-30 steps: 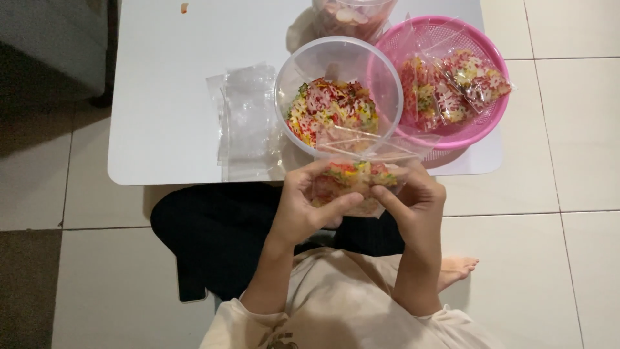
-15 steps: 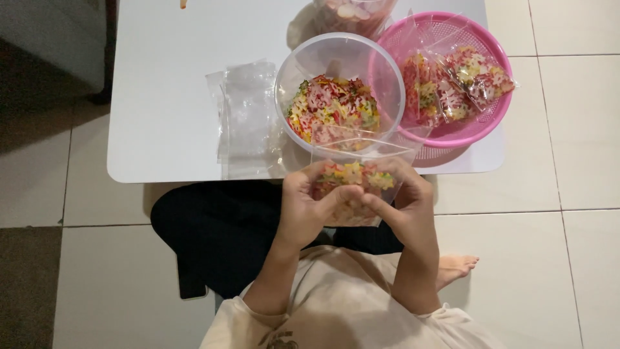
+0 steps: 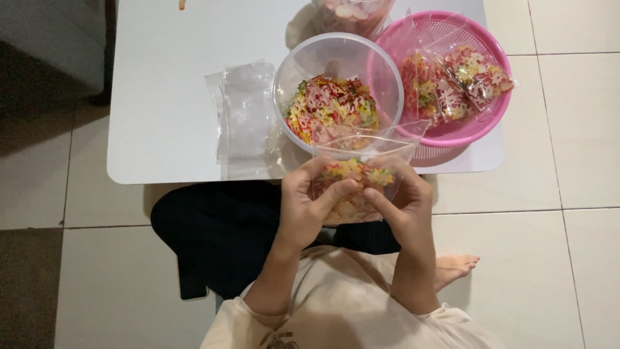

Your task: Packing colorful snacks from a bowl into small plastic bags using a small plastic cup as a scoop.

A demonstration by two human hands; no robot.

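A small clear bag (image 3: 354, 178) with colourful little snack pieces inside sits in the middle of the frame, held up just below the near edge of the white worktop (image 3: 168, 97). The left hand (image 3: 303, 210) holds the bag's left side, with its fingers (image 3: 336, 194) curled shut around it and the thumb pressed on the front. The right hand (image 3: 405, 207) holds the right side the same way, its fingers closed on the bag too. The top of the bag stands open and flat above the hands. Just above the bag, on the worktop, is a round clear tub (image 3: 303, 64) with a heap of the same red, yellow and green pieces in it. Touching the tub on its right, in the upper right of the frame, is a pink basket (image 3: 491, 123) with filled little bags (image 3: 452, 87) lying in it. To the left of the tub lies a flat stack of empty clear bags (image 3: 245, 119). At the top edge another clear tub (image 3: 352, 13) peeks in. Below the hands are dark trousers (image 3: 213, 232), a cream shirt (image 3: 336, 304) and a bare foot (image 3: 455, 266) on the pale tiled floor (image 3: 568, 258).
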